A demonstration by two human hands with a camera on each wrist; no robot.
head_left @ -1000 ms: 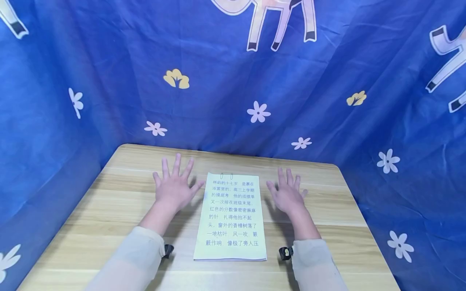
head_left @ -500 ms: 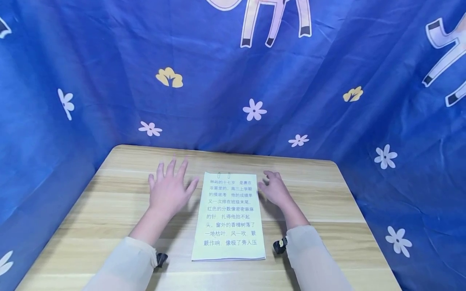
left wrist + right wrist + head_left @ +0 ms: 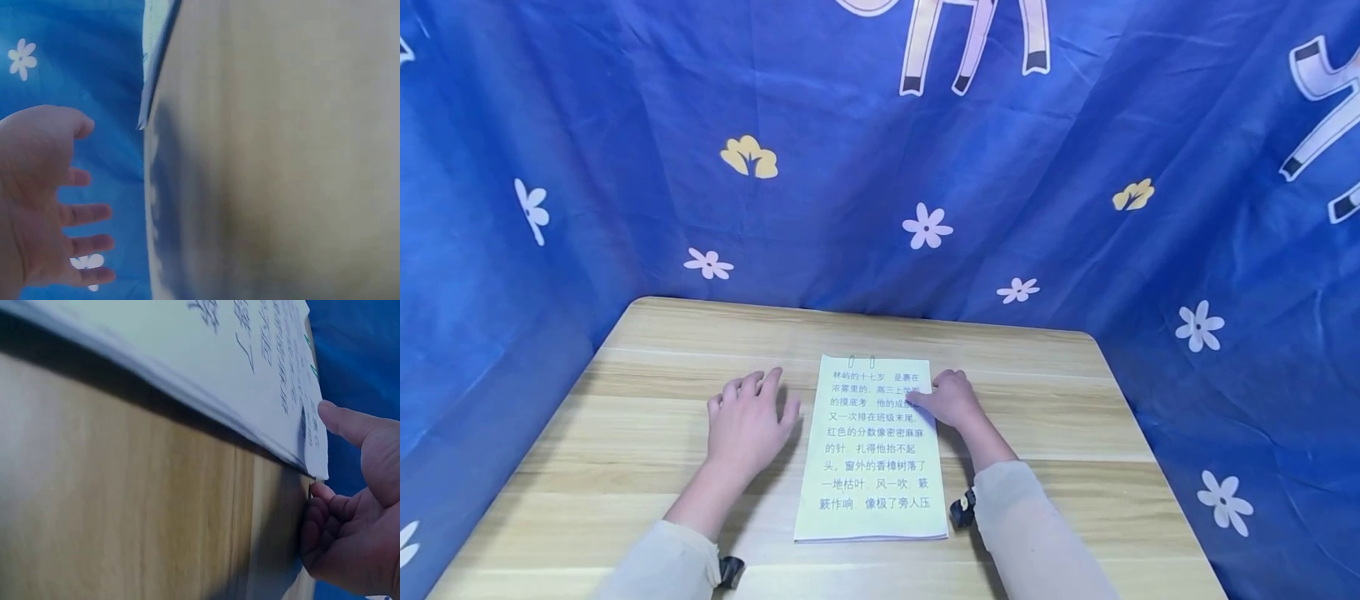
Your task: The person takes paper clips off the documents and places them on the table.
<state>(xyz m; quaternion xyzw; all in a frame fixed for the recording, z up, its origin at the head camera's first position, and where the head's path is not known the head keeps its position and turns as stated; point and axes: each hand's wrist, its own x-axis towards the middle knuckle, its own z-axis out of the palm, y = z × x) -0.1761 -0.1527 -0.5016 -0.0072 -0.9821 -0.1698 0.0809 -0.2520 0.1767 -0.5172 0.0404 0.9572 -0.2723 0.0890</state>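
Observation:
A stack of printed paper sheets [image 3: 876, 450] lies on the wooden table, held at its top edge by two paper clips [image 3: 872, 362]. My right hand [image 3: 953, 402] is at the stack's upper right side. Its straight thumb reaches over the top page, apart from the index finger, whose tip is right at the stack's edge [image 3: 250, 434]. The other fingers are curled below. To the left of the stack, my left hand [image 3: 747, 429] hovers with relaxed, slightly bent fingers, holding nothing. In the left wrist view its palm and fingers [image 3: 87, 214] show above the table's shadowed surface.
The light wooden table [image 3: 647, 400] has rounded far corners. A blue curtain [image 3: 820, 233] with flowers and animal figures encloses it at the back and both sides. Each sleeve cuff carries a small black device [image 3: 962, 508].
My right hand has moved left from beside the stack to its edge, its fingers curling and thumb now over the page. My left hand has drawn back slightly, its spread fingers relaxing.

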